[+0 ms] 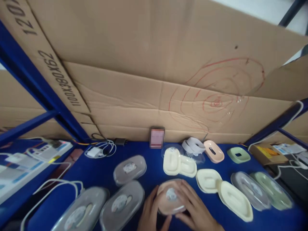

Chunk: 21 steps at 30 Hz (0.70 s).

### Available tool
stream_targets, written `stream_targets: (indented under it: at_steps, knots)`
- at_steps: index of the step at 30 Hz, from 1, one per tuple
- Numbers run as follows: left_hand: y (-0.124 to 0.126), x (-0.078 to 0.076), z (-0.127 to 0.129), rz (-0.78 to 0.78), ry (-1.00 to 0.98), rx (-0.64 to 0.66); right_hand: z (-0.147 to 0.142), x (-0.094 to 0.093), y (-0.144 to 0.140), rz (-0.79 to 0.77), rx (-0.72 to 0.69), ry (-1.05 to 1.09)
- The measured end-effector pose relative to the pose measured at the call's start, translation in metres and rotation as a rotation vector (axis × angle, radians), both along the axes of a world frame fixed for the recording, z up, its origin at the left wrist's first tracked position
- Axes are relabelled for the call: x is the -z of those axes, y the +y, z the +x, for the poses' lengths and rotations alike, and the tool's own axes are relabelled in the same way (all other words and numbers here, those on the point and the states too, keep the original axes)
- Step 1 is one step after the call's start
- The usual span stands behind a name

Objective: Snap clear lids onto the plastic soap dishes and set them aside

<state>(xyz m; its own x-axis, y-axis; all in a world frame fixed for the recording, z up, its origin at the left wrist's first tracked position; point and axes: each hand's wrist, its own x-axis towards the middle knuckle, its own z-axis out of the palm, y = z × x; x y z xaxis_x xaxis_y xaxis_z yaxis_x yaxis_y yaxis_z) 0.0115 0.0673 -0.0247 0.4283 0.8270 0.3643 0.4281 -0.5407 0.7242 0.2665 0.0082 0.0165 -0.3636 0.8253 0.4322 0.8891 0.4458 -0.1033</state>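
Near the front of the blue table (pixel 154 168), I see the left hand (pixel 151 208) and right hand (pixel 198 207) clasping a pink soap dish (pixel 166 205), fingers curved around its sides. Its label (pixel 171 194) faces up; with fingers covering one end, I can't tell its long axis. Cardboard (pixel 120 96) rises behind.

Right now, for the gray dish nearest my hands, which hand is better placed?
Probably the left hand: the gray dish lies just beyond its outer side, while the right hand is across the pink dish. Both hands are on that, so the left would need freeing.
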Motion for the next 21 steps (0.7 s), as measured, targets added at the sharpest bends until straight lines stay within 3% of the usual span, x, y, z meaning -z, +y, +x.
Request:
stream_targets:
  at_steps: [7, 12, 14, 16, 19, 21]
  knots:
    - [-0.005, -0.029, 0.000, -0.065, 0.108, 0.092, 0.004, 0.001, -0.003, -0.046, -0.057, 0.150]
    - [-0.022, -0.045, -0.004, 0.115, 0.239, 0.011, 0.007, 0.008, -0.006, -0.031, -0.037, 0.188]
    - [-0.031, -0.052, -0.015, 0.273, 0.286, -0.147, 0.008, 0.010, -0.008, -0.013, -0.028, 0.164]
    - [-0.038, -0.059, -0.029, 0.407, 0.334, -0.415, 0.009, 0.011, -0.008, 0.011, -0.024, 0.118]
    - [-0.038, -0.066, -0.050, 0.344, 0.469, -0.749, 0.009, 0.010, -0.007, 0.077, -0.053, 0.043]
    - [-0.031, -0.065, -0.059, 0.242, 0.550, -0.844, 0.007, 0.008, -0.005, 0.112, -0.083, 0.012]
